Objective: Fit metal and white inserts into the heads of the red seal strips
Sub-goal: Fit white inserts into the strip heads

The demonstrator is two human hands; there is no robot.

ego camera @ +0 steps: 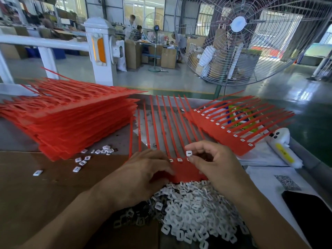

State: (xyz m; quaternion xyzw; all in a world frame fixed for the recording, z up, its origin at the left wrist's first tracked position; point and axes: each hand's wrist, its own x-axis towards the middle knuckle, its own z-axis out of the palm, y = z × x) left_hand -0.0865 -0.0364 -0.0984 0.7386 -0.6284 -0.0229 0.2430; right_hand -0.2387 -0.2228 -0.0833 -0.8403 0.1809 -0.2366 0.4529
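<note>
The right hand (212, 159) pinches a white insert (189, 153); the left hand (143, 169) presses flat on the seal strip (181, 169) (a skewed insert could jam in its head).

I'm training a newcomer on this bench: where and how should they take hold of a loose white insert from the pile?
Probably by two opposite edges, pinched from above, as the right hand holds the white insert between thumb and forefinger. The piece is small, flat and square with a central slot, so an edge grip keeps its face clear for pressing into a strip head. The pile lies loose below.
</note>
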